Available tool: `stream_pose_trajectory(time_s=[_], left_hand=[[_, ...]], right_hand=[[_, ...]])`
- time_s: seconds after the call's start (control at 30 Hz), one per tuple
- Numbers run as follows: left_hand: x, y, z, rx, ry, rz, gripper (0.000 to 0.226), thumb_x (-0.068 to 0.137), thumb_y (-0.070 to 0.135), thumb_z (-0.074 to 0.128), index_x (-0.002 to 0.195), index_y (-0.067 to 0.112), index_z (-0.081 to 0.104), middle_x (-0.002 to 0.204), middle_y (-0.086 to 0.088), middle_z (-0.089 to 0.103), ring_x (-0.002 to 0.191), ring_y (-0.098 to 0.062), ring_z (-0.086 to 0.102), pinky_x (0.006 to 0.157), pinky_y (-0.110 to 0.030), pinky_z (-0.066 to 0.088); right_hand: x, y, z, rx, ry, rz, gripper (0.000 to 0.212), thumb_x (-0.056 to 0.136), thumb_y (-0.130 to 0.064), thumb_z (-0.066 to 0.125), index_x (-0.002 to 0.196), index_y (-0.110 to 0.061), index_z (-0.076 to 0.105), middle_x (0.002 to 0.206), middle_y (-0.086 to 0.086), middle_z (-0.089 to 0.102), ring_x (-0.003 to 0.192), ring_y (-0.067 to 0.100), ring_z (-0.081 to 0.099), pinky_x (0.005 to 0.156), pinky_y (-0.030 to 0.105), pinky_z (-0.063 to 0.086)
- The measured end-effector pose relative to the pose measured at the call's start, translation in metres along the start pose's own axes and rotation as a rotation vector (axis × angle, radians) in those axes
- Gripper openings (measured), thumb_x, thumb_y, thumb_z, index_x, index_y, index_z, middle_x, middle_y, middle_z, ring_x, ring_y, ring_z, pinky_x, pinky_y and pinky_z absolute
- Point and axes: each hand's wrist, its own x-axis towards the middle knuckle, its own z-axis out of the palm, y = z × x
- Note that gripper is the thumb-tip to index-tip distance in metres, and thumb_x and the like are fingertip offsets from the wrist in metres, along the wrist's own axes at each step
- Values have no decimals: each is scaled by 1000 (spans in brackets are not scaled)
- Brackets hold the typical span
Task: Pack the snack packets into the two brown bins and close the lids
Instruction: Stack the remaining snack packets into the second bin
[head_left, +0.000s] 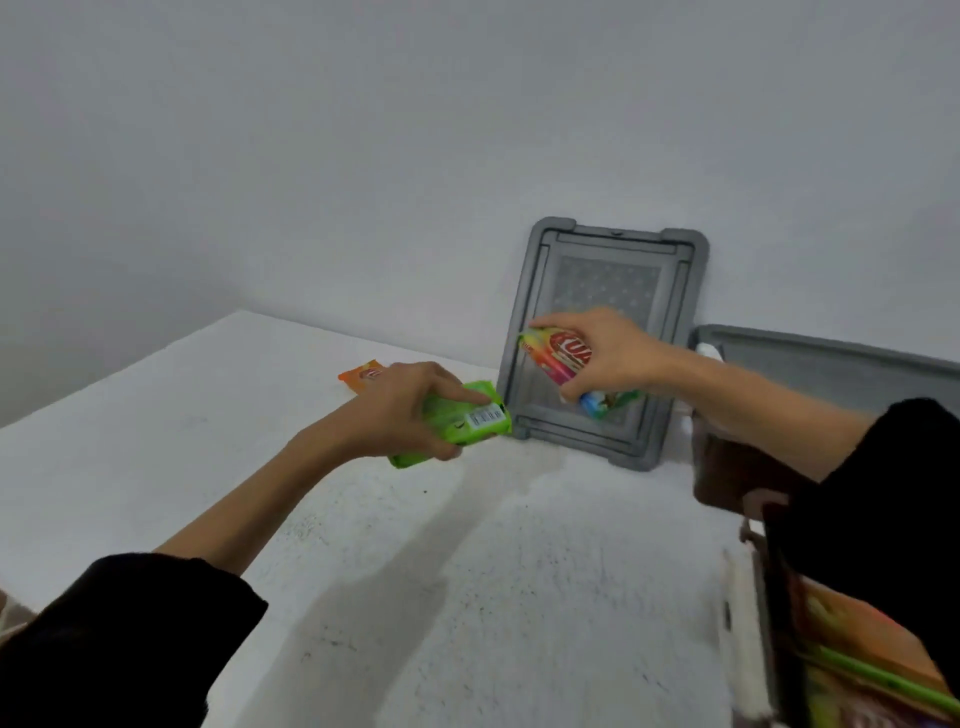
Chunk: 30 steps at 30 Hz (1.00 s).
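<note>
Snack packets are in both hands. We see the left hand (400, 410) curled round a green packet (457, 423), barcode up, close to the white table (467, 571). The right hand (608, 353) pinches a red and multicoloured packet (563, 358) in front of a grey lid (680, 322) that leans upright against the wall (363, 156). An orange packet (358, 375) lies on the table just behind the left hand. At the right we make out a brown bin (727, 467) with a second grey lid (831, 364) behind it. A nearer bin (789, 675), blurred, holds more packets.
</note>
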Motion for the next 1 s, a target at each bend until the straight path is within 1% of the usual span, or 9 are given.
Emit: stream_pose_trajectory(time_s=[0.07, 0.17, 0.23, 0.37, 0.53, 0.6, 0.67, 0.83, 1.0], left_hand=[[2, 31, -2, 1, -17, 104, 58, 70, 27, 78, 121, 43, 56, 120, 10, 54, 98, -7, 49, 67, -6, 34], [5, 78, 3, -13, -71, 276, 58, 69, 28, 79, 120, 43, 57, 121, 8, 53, 102, -9, 51, 76, -14, 39], [6, 109, 11, -12, -126, 376, 58, 67, 32, 80, 119, 44, 57, 118, 10, 52, 102, -8, 50, 79, -15, 40], [7, 172, 31, -79, -244, 565, 56, 60, 44, 69, 115, 50, 58, 118, 19, 49, 103, 3, 48, 83, -9, 37], [13, 240, 74, -57, -385, 768, 59, 66, 36, 77, 117, 54, 54, 128, 20, 46, 112, 5, 41, 92, -11, 35], [13, 260, 93, -45, -425, 810, 61, 65, 32, 78, 117, 54, 54, 131, 17, 45, 111, 4, 40, 96, -17, 35], [12, 273, 110, -51, -476, 835, 63, 64, 28, 77, 118, 52, 55, 132, 16, 45, 108, 5, 39, 97, -17, 34], [7, 283, 130, 40, -559, 853, 64, 65, 31, 76, 120, 54, 52, 133, 17, 43, 120, -1, 40, 99, -32, 41], [-1, 284, 136, 193, -476, 822, 64, 69, 38, 71, 124, 57, 45, 140, 23, 36, 128, 0, 34, 94, -26, 42]], right_hand=[[-36, 12, -15, -29, 23, 14, 82, 67, -12, 78, 138, -29, 41, 104, 0, 53, 77, 9, 50, 64, 16, 39], [-97, 30, -31, -63, 35, 66, 82, 65, -14, 80, 136, -34, 42, 90, -8, 46, 73, 0, 44, 61, 11, 34], [-142, 42, -40, -80, 26, 113, 83, 66, -16, 80, 135, -38, 40, 95, -3, 44, 79, 6, 44, 66, 13, 36], [-226, 71, -48, -88, -20, 254, 86, 67, -20, 79, 130, -54, 32, 105, -1, 38, 98, 16, 42, 84, 28, 40], [-304, 108, -44, -85, -69, 329, 91, 61, -16, 81, 115, -66, 27, 117, -6, 39, 106, 11, 43, 92, 24, 44], [-327, 121, -39, -65, -113, 362, 90, 62, -13, 79, 118, -64, 31, 119, -8, 36, 109, 11, 43, 94, 23, 45], [-345, 129, -34, -39, -171, 393, 88, 63, -11, 78, 119, -61, 33, 121, -10, 33, 113, 11, 40, 97, 23, 44], [-361, 132, -23, -113, -202, 355, 84, 63, -13, 76, 127, -51, 39, 126, -8, 28, 119, 13, 33, 102, 30, 42], [-363, 129, -28, -104, -260, 339, 81, 66, -17, 78, 128, -49, 35, 122, -11, 25, 115, 9, 31, 99, 25, 43]])
